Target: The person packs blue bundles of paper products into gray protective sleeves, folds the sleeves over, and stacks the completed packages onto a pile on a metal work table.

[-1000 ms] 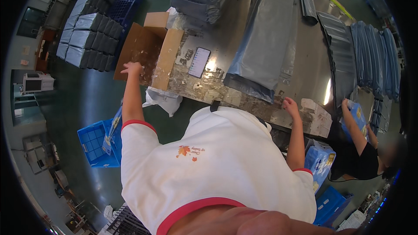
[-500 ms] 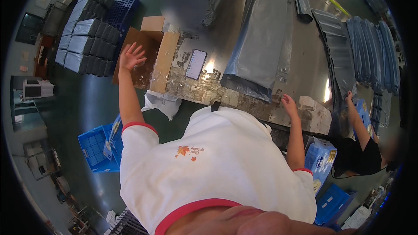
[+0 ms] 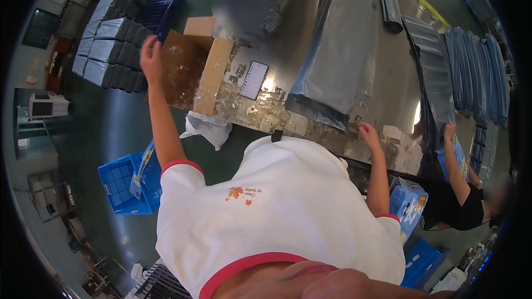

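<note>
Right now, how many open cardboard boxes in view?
1 that I can make out: the open cardboard box at the table's left side, beside the left hand. Others could be hidden behind the stacks.

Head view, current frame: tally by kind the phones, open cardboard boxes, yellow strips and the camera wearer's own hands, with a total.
Phone: 1
Open cardboard box: 1
Yellow strip: 1
Wearer's own hands: 2 (left hand, right hand)
Total: 5
</note>
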The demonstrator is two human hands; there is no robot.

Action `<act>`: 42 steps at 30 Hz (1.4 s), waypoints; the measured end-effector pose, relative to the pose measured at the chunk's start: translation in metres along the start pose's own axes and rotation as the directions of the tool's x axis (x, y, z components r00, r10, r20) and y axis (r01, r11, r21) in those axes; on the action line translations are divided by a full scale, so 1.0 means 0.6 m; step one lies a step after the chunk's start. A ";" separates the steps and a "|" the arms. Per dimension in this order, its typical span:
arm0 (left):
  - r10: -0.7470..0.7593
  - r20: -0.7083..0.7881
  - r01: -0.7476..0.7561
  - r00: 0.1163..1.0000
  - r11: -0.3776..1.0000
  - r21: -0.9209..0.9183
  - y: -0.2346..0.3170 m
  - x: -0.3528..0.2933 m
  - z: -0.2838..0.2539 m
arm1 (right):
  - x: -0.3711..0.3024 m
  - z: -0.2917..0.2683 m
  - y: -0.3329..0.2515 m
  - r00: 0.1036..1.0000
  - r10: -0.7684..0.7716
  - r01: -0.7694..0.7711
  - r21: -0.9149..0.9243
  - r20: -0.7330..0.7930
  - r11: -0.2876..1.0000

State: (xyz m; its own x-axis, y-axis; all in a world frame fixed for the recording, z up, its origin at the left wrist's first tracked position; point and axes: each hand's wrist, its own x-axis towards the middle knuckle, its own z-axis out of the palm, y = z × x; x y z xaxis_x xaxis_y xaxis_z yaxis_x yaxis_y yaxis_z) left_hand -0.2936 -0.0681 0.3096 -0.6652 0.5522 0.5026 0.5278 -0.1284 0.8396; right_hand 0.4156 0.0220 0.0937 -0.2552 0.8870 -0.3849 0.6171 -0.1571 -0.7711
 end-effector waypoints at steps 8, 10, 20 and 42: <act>-0.801 0.457 -0.135 0.388 0.441 0.887 -0.097 -0.154 0.015 | -0.004 0.008 -0.011 0.998 0.019 -0.015 -0.082 0.052 0.996; -0.554 0.351 -0.086 0.755 0.446 0.891 -0.094 -0.138 0.013 | -0.020 0.008 -0.064 0.995 -0.067 0.051 -0.205 -0.073 0.977; 0.420 0.892 -0.924 0.167 0.383 -0.008 0.020 -0.334 0.351 | 0.005 0.028 -0.197 0.565 -0.678 0.621 -0.783 0.471 -0.027; -0.154 0.986 -0.250 0.056 0.954 0.163 -0.021 -0.330 0.420 | 0.049 0.012 -0.113 0.866 -0.500 0.492 -0.238 0.033 0.837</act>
State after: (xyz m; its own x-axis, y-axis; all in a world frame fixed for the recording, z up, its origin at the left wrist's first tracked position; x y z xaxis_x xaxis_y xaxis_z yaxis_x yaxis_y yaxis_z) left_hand -0.0356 0.0318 0.1478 0.4027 0.8631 -0.3048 0.7564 -0.1262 0.6419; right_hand 0.3613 0.0556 0.1309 -0.5538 0.8319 0.0354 0.5682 0.4087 -0.7142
